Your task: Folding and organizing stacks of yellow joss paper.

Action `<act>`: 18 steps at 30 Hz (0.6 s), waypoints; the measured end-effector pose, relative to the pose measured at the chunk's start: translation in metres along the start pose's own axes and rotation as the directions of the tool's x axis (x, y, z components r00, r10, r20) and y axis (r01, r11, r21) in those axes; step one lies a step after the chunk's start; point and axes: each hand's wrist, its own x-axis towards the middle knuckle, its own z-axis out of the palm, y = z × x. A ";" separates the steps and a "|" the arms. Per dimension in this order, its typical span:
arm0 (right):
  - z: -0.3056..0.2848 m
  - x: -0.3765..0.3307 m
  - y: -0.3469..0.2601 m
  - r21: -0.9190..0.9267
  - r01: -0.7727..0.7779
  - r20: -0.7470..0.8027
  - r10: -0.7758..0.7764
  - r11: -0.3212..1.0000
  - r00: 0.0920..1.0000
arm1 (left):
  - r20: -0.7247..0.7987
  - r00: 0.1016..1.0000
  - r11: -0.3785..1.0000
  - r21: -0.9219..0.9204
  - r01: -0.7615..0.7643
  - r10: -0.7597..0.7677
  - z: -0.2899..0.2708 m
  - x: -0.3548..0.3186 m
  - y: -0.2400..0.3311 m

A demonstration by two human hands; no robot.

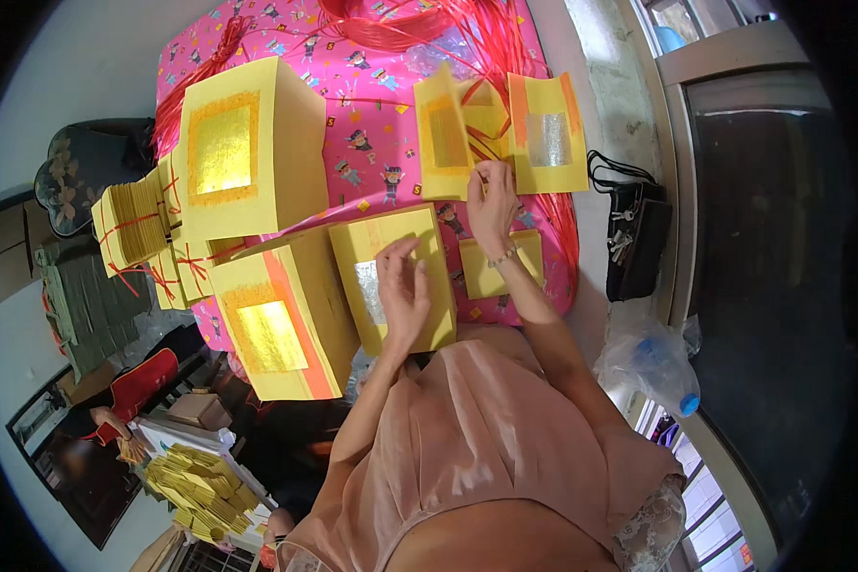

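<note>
My right hand [493,205] is closed, its fingertips pinched where strands of red plastic string [484,148] meet the lower edge of yellow paper. A yellow sheet with a gold patch [445,133] stands partly raised to its left. Yellow paper with a silver patch [548,140] lies to its right. My left hand [405,294] hovers over or rests on a yellow paper stack with a silver patch [367,292]; its fingers are loosely bent and apart, holding nothing visible. A smaller yellow stack [486,272] lies beside my right wrist.
Two tall yellow paper stacks [300,153] [329,315] stand at left, near tied bundles [133,229]. Red string coils [391,29] lie across the far part of the pink patterned cover [362,114]. A black bag with keys [636,238] is at right; another person's hand [112,422] shows lower left.
</note>
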 end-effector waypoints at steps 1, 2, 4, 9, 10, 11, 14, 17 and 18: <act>-0.008 0.002 -0.013 -0.002 -0.002 0.000 0.002 1.000 1.000 | -0.020 0.999 0.996 -0.076 0.044 -0.045 -0.001 0.006 0.004; -0.014 0.003 -0.026 -0.006 0.106 -0.002 -0.106 0.994 0.994 | -0.081 0.997 0.999 -0.041 -0.011 0.007 -0.002 0.013 0.002; -0.030 0.002 -0.050 -0.007 0.265 -0.025 -0.265 0.964 0.964 | -0.137 0.990 0.992 -0.128 0.017 -0.035 -0.003 0.026 0.004; -0.055 -0.015 -0.083 0.203 0.381 -0.007 -0.388 0.902 0.922 | -0.187 0.965 0.872 -0.485 0.072 -0.184 -0.010 0.069 -0.004; -0.060 -0.017 -0.091 0.298 0.375 0.014 -0.397 0.878 0.918 | -0.163 0.968 0.832 -0.550 0.071 -0.190 -0.016 0.073 -0.015; -0.065 -0.020 -0.098 0.388 0.363 0.035 -0.407 0.847 0.913 | -0.164 0.967 0.833 -0.549 0.074 -0.194 -0.017 0.073 -0.010; -0.081 -0.026 -0.114 0.511 0.229 0.124 -0.335 0.828 0.934 | -0.128 0.986 0.702 -0.712 -0.014 -0.110 -0.022 0.079 0.005; -0.095 -0.017 -0.117 0.566 0.196 0.205 -0.367 0.801 0.907 | 0.049 0.998 0.316 -0.948 0.033 0.044 -0.038 0.069 -0.025; -0.097 -0.014 -0.117 0.614 0.131 0.257 -0.355 0.778 0.899 | 0.027 0.996 0.693 -0.717 0.079 -0.085 -0.047 0.058 -0.041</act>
